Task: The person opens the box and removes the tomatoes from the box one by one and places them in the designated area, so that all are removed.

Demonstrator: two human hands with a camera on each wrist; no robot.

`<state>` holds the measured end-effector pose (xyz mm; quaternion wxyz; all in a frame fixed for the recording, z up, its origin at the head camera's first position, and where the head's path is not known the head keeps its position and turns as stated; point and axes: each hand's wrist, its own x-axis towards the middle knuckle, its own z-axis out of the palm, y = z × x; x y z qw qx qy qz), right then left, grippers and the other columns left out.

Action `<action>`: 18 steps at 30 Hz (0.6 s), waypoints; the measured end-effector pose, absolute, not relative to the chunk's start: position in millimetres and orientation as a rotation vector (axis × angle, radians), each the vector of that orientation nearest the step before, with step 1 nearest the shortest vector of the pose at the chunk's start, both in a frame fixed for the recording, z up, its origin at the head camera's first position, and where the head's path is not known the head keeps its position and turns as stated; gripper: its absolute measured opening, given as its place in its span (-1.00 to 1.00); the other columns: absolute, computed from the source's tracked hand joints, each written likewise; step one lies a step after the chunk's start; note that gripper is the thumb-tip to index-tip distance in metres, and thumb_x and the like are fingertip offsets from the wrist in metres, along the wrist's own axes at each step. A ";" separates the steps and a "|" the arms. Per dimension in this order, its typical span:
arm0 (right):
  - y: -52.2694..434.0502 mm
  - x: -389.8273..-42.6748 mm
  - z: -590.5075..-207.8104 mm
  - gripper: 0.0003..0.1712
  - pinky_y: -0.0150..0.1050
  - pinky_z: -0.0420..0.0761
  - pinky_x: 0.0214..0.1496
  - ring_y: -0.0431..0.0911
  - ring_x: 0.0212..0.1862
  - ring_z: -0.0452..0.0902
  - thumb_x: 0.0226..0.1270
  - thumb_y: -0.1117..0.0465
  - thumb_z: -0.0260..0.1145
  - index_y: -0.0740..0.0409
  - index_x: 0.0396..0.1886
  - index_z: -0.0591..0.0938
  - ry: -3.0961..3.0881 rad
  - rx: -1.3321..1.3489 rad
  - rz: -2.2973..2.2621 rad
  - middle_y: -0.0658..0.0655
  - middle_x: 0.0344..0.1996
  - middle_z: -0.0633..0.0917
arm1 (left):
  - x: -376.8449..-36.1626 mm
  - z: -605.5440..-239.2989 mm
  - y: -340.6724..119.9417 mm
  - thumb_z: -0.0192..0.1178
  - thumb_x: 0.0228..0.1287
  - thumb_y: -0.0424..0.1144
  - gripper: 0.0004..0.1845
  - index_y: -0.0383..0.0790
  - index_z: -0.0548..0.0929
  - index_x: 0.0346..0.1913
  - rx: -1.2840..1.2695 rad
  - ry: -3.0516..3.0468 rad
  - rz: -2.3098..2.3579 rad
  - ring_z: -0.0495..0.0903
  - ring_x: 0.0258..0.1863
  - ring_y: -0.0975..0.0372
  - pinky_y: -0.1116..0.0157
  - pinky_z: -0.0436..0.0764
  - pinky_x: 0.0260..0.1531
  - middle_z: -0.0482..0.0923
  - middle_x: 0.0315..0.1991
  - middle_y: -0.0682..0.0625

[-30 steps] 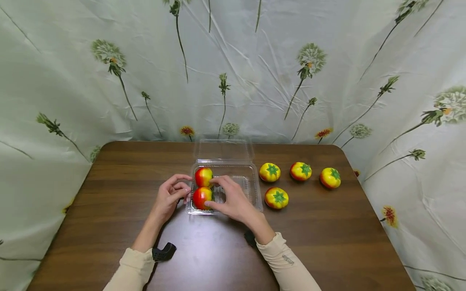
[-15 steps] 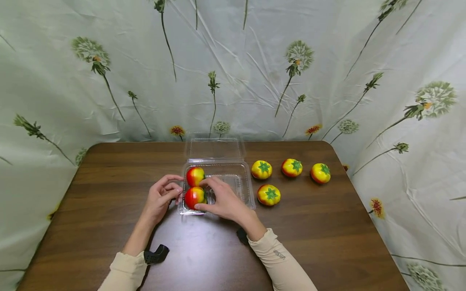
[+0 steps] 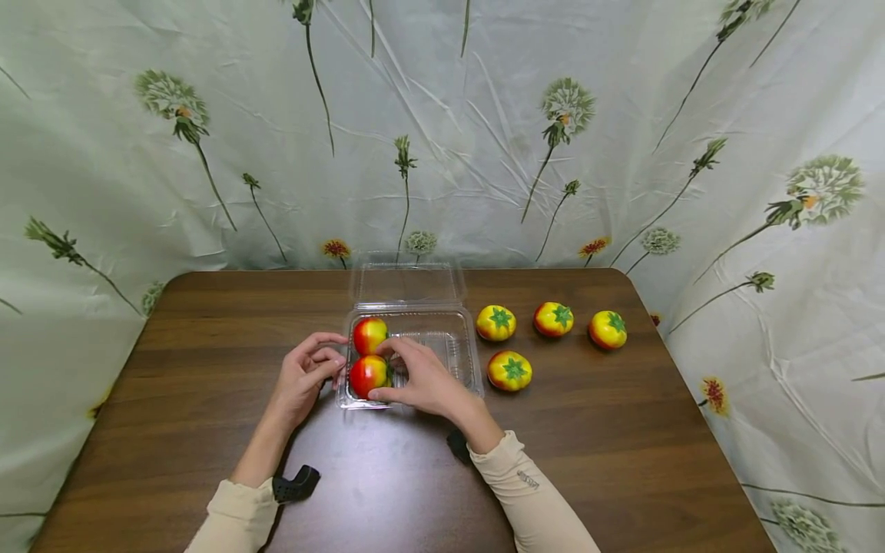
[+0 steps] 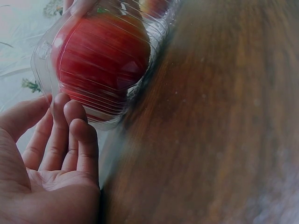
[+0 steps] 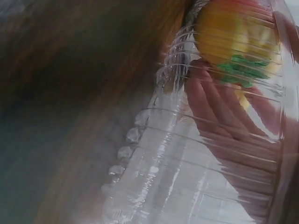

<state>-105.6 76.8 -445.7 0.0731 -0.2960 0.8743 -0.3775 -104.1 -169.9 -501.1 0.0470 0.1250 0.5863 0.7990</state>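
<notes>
A clear plastic clamshell box (image 3: 475,357) lies open on the table, its lid (image 3: 408,283) folded back. Two red-and-yellow tomato-like fruits (image 3: 369,336) sit one behind the other along its left side. My right hand (image 3: 429,382) reaches inside and grips the nearer fruit (image 3: 365,376), thumb at its near side and fingers at the far side. Through the ribbed wall, the right wrist view shows those fingers (image 5: 219,102) beside the green leaf top (image 5: 245,70). At the box's left rim, my left hand (image 3: 302,379) pinches the plastic edge between thumb and fingertips (image 4: 77,112).
Several more such fruits (image 3: 509,371) stand right of the box, green tops showing. A wooden table (image 3: 608,445) carries everything, and a flowered curtain (image 3: 276,153) hangs behind its back edge. Black wrist bands (image 3: 297,484) sit at both cuffs.
The head view has shifted, so everything on the table appears further left than a second ago. Both hands keep the same hold on fruit and rim.
</notes>
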 end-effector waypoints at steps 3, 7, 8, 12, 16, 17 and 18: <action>76.0 -106.7 -445.9 -0.32 -0.34 0.63 0.05 -0.17 -0.03 0.62 0.09 -0.15 0.52 -0.03 0.14 0.48 2.582 -0.867 -1.172 -0.04 0.02 0.60 | -104.0 -501.5 -170.2 0.08 0.34 -0.60 -0.66 -0.55 0.39 0.15 0.384 1.801 2.430 0.43 -0.57 0.00 0.34 0.57 -0.54 0.66 -0.42 -0.06; 75.2 -108.1 -446.1 -0.33 -0.35 0.65 0.02 -0.17 -0.05 0.62 0.09 -0.12 0.53 -0.02 0.13 0.48 2.560 -0.870 -1.196 -0.03 0.02 0.60 | -103.9 -501.1 -170.5 0.08 0.34 -0.59 -0.67 -0.54 0.40 0.14 0.378 1.812 2.424 0.44 -0.57 0.01 0.33 0.57 -0.54 0.66 -0.41 -0.06; 75.0 -108.4 -446.3 -0.33 -0.35 0.65 0.02 -0.17 -0.05 0.62 0.09 -0.11 0.54 -0.01 0.13 0.47 2.558 -0.873 -1.199 -0.03 0.01 0.60 | -104.0 -500.9 -170.6 0.08 0.34 -0.59 -0.67 -0.54 0.40 0.14 0.377 1.812 2.424 0.45 -0.57 0.03 0.33 0.57 -0.54 0.66 -0.41 -0.06; 74.9 -109.0 -447.7 -0.33 -0.34 0.67 -0.01 -0.16 -0.06 0.64 0.09 -0.07 0.54 0.01 0.13 0.48 2.541 -0.871 -1.227 -0.01 0.01 0.60 | -104.2 -500.4 -170.5 0.08 0.34 -0.59 -0.67 -0.54 0.40 0.14 0.374 1.806 2.429 0.48 -0.57 0.08 0.35 0.57 -0.54 0.66 -0.42 -0.05; 74.9 -108.9 -448.1 -0.34 -0.37 0.67 -0.06 -0.19 -0.08 0.64 0.10 -0.06 0.54 0.02 0.13 0.48 2.527 -0.863 -1.249 -0.01 0.00 0.61 | -104.7 -500.8 -170.1 0.08 0.33 -0.60 -0.66 -0.55 0.40 0.14 0.383 1.787 2.442 0.47 -0.58 0.10 0.36 0.56 -0.55 0.66 -0.42 -0.06; 74.9 -108.9 -448.1 -0.35 -0.38 0.67 -0.07 -0.19 -0.09 0.64 0.10 -0.06 0.54 0.01 0.13 0.48 2.529 -0.864 -1.249 -0.01 0.00 0.61 | -104.8 -500.9 -169.9 0.08 0.33 -0.60 -0.66 -0.56 0.39 0.14 0.386 1.782 2.446 0.47 -0.58 0.10 0.36 0.56 -0.55 0.66 -0.42 -0.06; 74.9 -108.9 -448.0 -0.35 -0.39 0.67 -0.08 -0.20 -0.09 0.64 0.10 -0.06 0.54 0.01 0.13 0.48 2.531 -0.865 -1.251 -0.01 0.00 0.61 | -104.8 -501.1 -169.8 0.08 0.33 -0.61 -0.66 -0.56 0.39 0.14 0.387 1.779 2.449 0.47 -0.59 0.10 0.36 0.56 -0.56 0.66 -0.42 -0.06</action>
